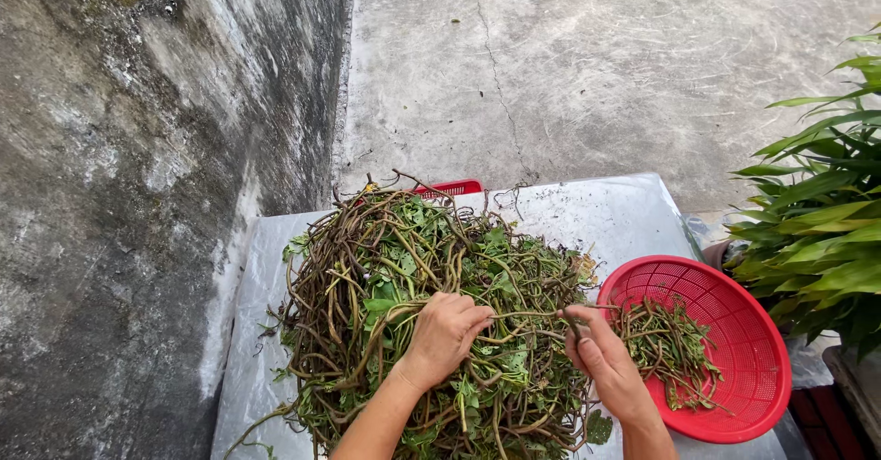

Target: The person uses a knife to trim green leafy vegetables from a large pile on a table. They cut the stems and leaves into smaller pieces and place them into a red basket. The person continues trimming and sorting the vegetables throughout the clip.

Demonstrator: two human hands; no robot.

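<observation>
Head view, looking down on a bench (633, 210) covered with a shiny grey sheet, set against a rough, stained concrete wall (138, 194) on the left and a cracked concrete floor (587, 66) beyond. Heaped across the middle of the bench: a big tangled pile of vine stems (395, 277), brownish-green stalks mixed with small green leaves, spilling nearly to the near edge. Left hand (442, 336) resting on top of the pile near its middle, fingers (473, 318) curled closed around one thin stem (528, 314). Right hand (604, 361) just to the right, at the pile's right edge, thumb and fingers pinched shut on the other end of the same stem, stretched roughly level between both hands. Just right of the right hand, touching the pile's edge: a round red plastic colander (734, 405), tilted slightly, overhanging the bench's right edge, holding a small loose clump of picked stems and leaves (668, 345) in its left half. Behind the pile, only partly showing: the rim of a second red basket (450, 188), mostly hidden by stems. Far right, off the bench: a potted plant with long glossy green leaves (821, 212)
</observation>
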